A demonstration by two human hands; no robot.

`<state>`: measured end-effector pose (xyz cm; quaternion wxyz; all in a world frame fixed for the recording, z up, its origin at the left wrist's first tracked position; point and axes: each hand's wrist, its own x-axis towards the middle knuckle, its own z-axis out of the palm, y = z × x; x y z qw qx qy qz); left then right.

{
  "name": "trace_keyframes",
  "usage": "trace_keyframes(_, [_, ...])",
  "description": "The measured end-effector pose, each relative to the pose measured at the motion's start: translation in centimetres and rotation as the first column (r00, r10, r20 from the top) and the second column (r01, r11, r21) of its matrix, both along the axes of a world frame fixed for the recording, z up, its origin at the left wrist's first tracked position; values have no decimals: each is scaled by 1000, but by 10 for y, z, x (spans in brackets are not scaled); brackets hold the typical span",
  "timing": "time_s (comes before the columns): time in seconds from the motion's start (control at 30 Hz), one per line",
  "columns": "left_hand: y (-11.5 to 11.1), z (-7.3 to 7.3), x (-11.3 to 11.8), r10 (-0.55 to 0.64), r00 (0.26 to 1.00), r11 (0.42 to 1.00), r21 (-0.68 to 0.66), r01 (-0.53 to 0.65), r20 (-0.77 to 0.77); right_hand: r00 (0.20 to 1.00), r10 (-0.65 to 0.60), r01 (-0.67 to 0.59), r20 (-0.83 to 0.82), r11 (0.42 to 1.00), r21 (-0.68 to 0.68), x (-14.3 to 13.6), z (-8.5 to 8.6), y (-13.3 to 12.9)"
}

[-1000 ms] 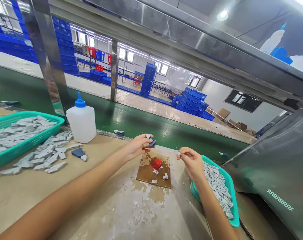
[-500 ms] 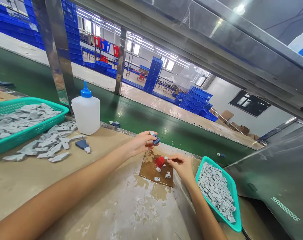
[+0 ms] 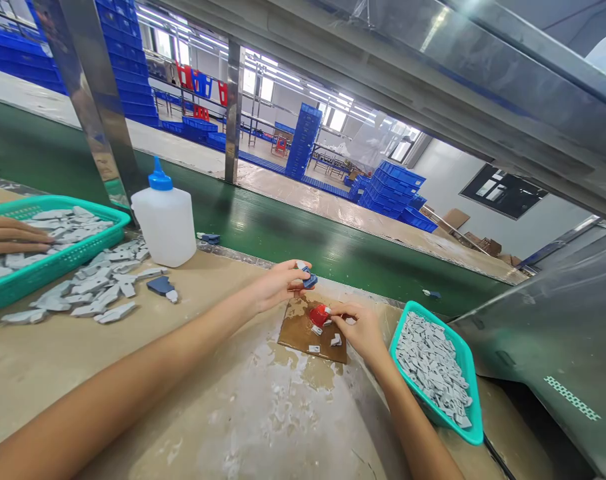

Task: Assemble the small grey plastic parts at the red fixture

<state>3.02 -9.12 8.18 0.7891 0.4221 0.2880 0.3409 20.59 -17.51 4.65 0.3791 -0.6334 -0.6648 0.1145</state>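
Note:
My left hand (image 3: 281, 285) pinches a dark blue part (image 3: 309, 279) with a light grey piece on it, just above the back of a wet brown board (image 3: 303, 337). Between the fingertips of my right hand (image 3: 357, 325) is a small light grey piece (image 3: 327, 311), held against a red dome-shaped thing (image 3: 319, 316) on the board. Several small grey pieces (image 3: 335, 340) lie around the red thing. To the right, a green basket (image 3: 477, 407) is full of small grey pieces.
A white bottle with a blue cap (image 3: 165, 223) stands at left, beside loose grey parts (image 3: 95, 287) and a dark blue part (image 3: 161, 287). Another person's hand (image 3: 13, 233) reaches into the left green basket (image 3: 73, 261). Behind runs a green conveyor (image 3: 263, 230).
My right hand has brought the small grey piece onto the red thing. Another person's hand has come into the left basket. The view has shifted slightly.

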Motion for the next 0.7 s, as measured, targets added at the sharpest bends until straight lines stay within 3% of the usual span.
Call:
trace_keyframes(0.3, [2, -12, 5, -44, 999, 998, 43, 45, -31, 995, 24, -29, 92, 998, 49, -4, -2, -1])
trace_keyframes(0.5, [2, -14, 7, -19, 1000, 1000, -10, 19, -6, 999, -12, 5, 46, 990, 144, -6, 4, -2])
trace_keyframes(0.7, [0, -19, 8, 1, 1000, 1000, -10, -1, 10, 998, -2, -5, 60, 993, 115, -6, 7, -3])
